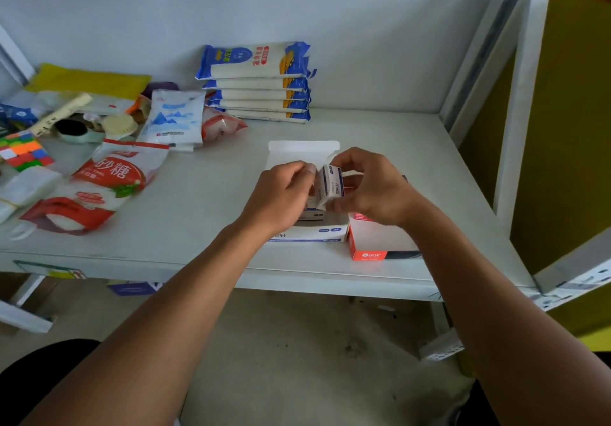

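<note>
Both hands meet over an open white carton (309, 232) with blue print, its lid flap (302, 152) standing up behind them. My right hand (370, 187) grips a small white and blue box (330, 185), held tilted above the carton. My left hand (281, 194) pinches the same small box at its left edge with curled fingers. More small boxes seem to lie inside the carton, mostly hidden by my hands.
An orange and white box (377, 243) lies just right of the carton. A stack of blue noodle packs (258, 85) stands at the back. Sugar bags (109, 180), a white pouch (175, 118) and a colourful cube (24, 152) crowd the shelf's (205, 194) left side. A yellow panel (572, 111) rises at the right.
</note>
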A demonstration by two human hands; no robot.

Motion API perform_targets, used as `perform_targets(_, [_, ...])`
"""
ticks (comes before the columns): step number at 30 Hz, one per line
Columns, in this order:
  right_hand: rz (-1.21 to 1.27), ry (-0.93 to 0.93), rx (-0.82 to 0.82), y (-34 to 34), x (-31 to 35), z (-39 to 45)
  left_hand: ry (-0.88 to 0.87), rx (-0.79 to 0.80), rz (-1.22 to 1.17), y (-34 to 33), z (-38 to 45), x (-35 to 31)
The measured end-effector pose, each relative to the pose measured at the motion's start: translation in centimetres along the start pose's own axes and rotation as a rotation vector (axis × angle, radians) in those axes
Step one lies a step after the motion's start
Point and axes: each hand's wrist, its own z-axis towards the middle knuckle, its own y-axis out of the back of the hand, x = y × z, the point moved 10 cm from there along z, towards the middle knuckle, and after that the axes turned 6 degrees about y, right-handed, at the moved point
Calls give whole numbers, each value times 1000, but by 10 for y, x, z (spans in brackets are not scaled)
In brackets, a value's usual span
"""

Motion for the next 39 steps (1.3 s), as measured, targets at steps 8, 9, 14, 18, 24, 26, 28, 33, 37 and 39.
perform_targets(8, [136,30,-127,-19,-1,0,155,176,-141,-3,-1,19])
perform_targets(9, [110,28,-129,-20,-2,1,150,185,-126,-3,-2,20])
perform_targets(14, [46,68,-81,-25,0,3,78,132,-40,7,-4,19])
perform_targets(18, [129,36,-28,-23,-3,7,-49,89,138,17,-8,7])
perform_targets(24, [-119,93,-6,-24,-4,11,-184,80,210,16,-11,2])
perform_targets(26, [-201,108,-11,-23,-2,11,-204,88,237,13,-11,2])
perform_targets(28, [-296,135,1,-24,3,10,-189,97,255,11,-11,5])
perform_targets(33, [-456,58,65,-19,-3,10,-135,60,259,23,-8,22])
perform_targets(37, [-485,27,133,-23,-8,9,-95,-187,262,53,-4,37])
perform_targets(39, [-501,33,168,-27,-7,10,-87,-200,325,53,-5,41])
